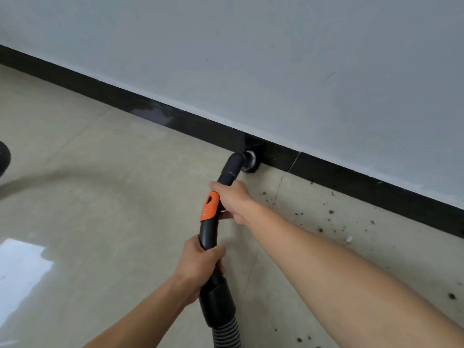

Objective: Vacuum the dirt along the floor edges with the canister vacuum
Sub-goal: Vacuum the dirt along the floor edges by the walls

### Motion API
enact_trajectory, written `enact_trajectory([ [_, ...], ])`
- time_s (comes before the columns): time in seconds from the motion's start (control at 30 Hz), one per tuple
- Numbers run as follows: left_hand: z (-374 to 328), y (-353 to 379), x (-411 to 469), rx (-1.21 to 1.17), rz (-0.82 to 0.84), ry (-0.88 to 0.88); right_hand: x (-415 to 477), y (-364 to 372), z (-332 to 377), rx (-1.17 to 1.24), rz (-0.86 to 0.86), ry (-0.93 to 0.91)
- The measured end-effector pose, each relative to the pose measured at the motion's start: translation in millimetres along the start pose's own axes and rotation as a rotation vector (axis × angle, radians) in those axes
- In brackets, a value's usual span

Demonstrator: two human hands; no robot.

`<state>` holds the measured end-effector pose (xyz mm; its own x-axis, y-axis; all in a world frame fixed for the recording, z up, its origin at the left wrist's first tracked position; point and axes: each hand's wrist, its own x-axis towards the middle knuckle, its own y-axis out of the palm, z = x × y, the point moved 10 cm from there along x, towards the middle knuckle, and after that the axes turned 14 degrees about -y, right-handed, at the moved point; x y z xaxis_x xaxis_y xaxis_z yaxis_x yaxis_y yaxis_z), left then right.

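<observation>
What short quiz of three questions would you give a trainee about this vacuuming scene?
1. True or false: the round brush nozzle is at the foot of the black baseboard.
2. Where do most dirt specks lie? A) to the left of the nozzle B) to the right of the nozzle C) on the wall
3. Which hand grips the vacuum handle nearer to the nozzle?
Key: 1 true. 2 B. 3 The right hand; the left hand grips nearer to the ribbed hose.
</observation>
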<state>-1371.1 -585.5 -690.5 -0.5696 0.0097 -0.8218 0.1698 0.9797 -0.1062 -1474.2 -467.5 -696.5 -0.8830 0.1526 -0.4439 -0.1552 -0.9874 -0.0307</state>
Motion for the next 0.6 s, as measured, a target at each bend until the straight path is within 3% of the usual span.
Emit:
enact_trajectory([
  [0.6,14,157,-36,0.462,0.134,0.12,-89,-208,-44,0.229,-0.34,0.082],
])
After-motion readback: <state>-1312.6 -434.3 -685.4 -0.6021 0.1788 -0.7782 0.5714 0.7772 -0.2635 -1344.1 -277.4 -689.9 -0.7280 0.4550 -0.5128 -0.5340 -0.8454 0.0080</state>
